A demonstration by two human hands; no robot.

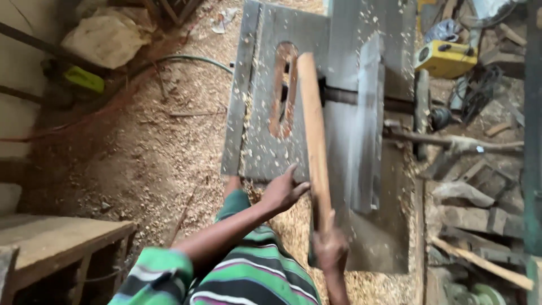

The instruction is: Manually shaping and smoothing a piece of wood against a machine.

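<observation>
Head view: the long wooden strip [314,135] lies lengthwise on the grey saw table [361,226], beside the blade slot [282,90]. The right hand [330,248] is clamped on its near end; the left hand [282,191] presses its side with fingers spread, steadying it. Sawdust covers the floor [158,147], a yellow tool [446,59] sits right, and a wooden bench [56,240] stands left.

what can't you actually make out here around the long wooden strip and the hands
Head view:
- Long reddish wooden strip: near end hidden in the right hand.
- Right hand's grip: motion-blurred.
- Oval slot in the grey metal machine table: inside blurred, so no blade can be confirmed.
- Left hand: contact with the strip unclear.
</observation>
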